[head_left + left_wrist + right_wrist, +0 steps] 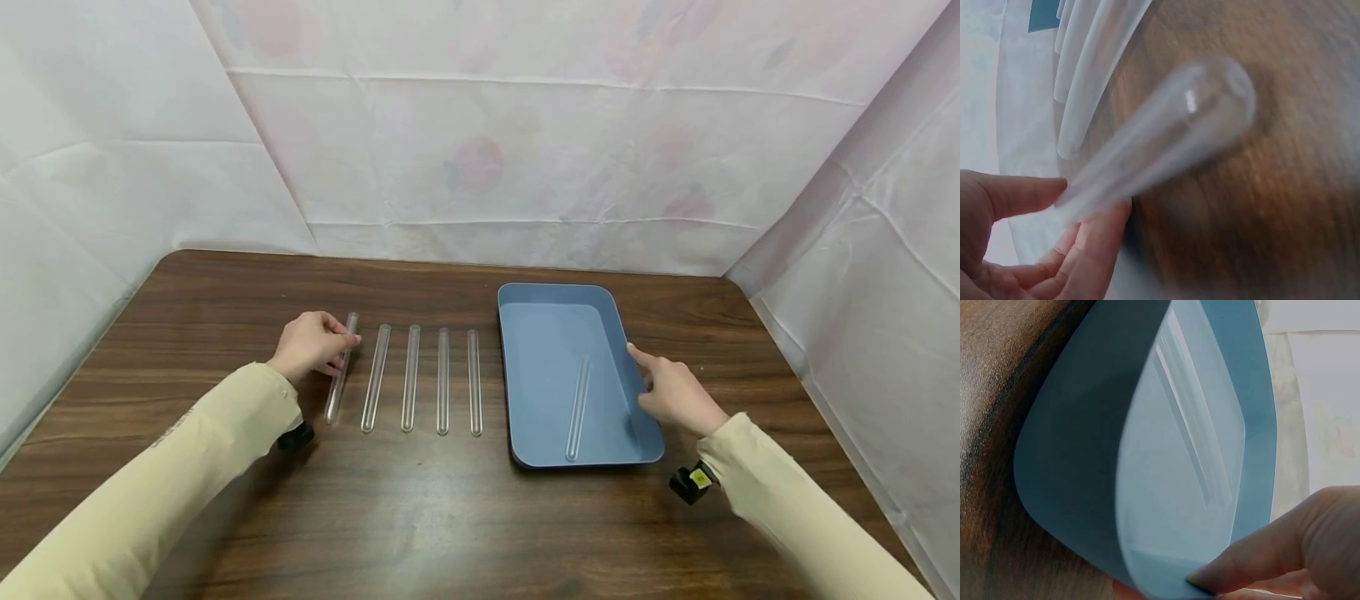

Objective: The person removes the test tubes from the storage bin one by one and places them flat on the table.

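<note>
My left hand (309,343) pinches a clear test tube (339,390) between thumb and fingers, at the left end of a row of tubes. In the left wrist view that tube (1172,134) slants away from the fingertips, its rounded end toward the camera. Several more test tubes (411,379) lie side by side just to its right. On the right, my right hand (675,393) grips the right wall of a blue tray (543,367), thumb on the inside in the right wrist view. One test tube (578,408) lies in the tray, slightly tilted.
The wooden table (420,517) carries everything. White patterned cloth (540,167) hangs behind its far edge, with more cloth along both sides. A black wrist camera (690,483) sits under the right sleeve.
</note>
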Demonstrator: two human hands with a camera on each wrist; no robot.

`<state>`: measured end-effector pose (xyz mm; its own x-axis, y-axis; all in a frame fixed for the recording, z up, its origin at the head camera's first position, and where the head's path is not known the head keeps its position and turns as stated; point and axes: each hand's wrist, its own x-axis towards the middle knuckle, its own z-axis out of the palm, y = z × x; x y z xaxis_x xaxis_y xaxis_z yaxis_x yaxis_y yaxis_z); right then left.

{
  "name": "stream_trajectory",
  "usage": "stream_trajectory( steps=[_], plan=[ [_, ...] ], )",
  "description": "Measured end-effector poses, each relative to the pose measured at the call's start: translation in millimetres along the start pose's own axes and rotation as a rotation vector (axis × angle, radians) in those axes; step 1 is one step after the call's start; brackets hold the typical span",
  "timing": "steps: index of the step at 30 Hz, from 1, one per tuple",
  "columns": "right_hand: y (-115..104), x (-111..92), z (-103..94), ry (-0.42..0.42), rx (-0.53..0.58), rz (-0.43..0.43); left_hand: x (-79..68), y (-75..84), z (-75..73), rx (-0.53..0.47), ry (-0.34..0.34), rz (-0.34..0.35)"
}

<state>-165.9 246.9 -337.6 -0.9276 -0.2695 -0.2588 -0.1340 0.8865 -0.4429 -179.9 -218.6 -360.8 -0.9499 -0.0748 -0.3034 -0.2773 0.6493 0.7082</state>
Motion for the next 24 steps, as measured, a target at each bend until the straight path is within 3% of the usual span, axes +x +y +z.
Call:
stream_trajectory(
  steps=[10,24],
  plan=[
    [-1.5,1.2,0.0,0.008,0.01,0.025,-2.0,8.1,1.4,0.101,0.024,-0.043],
    [0.2,1.2,1.6,0.009,-0.002,0.013,1.9,7.0,4.4,0.107,0.025,-0.075]
  ],
)
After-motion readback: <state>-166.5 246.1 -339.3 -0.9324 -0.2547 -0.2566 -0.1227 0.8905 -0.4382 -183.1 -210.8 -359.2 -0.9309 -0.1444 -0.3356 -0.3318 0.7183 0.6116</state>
